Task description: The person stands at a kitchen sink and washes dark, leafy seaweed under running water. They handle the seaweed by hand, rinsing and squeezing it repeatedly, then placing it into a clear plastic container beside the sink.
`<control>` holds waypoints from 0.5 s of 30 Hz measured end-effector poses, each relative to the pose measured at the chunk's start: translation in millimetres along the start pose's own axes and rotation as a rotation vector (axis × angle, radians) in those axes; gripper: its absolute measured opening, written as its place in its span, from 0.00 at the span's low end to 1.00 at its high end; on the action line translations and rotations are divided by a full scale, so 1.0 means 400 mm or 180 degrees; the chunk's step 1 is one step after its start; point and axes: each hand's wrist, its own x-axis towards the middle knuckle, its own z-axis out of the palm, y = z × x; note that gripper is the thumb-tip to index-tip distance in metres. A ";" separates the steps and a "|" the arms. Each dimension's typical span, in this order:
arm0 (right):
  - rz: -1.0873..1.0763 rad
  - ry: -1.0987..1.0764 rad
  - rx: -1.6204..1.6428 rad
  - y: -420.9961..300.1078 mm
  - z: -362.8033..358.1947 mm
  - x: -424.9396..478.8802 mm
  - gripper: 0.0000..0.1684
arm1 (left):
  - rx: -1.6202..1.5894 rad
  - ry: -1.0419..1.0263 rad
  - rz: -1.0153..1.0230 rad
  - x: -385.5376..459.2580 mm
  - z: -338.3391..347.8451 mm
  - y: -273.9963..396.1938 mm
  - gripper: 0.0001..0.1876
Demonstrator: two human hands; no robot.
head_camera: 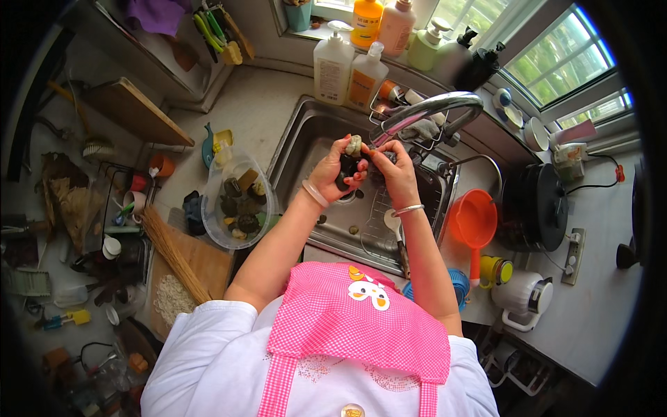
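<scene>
My left hand [329,169] is over the sink [294,151], its fingers curled around a dark, smooth, stone-like object [347,169]. A pale, lumpy, stone-like piece [354,145] shows at its thumb and fingertips. My right hand [397,177] is just to the right, under the chrome faucet [427,104], thumb and fingers bent close to the pale piece. Something grey and rough [379,176] lies behind its fingers; whether the hand grips it is unclear. A clear plastic tub [211,208] left of the sink contains several dark and pale stone-like pieces [245,200].
A wire rack and a white spoon [392,221] lie in the sink. Pump bottles [333,62] line the sill behind. On the right are a red dipper [473,219], a black pot [536,208] and a white kettle [521,297]. A straw brush [172,253] rests on a wooden board [206,263].
</scene>
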 end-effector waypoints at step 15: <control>-0.0830 0.0389 -0.1313 0.015 0.039 -0.007 0.09 | 0.0189 0.0878 0.0718 0.008 0.004 -0.029 0.07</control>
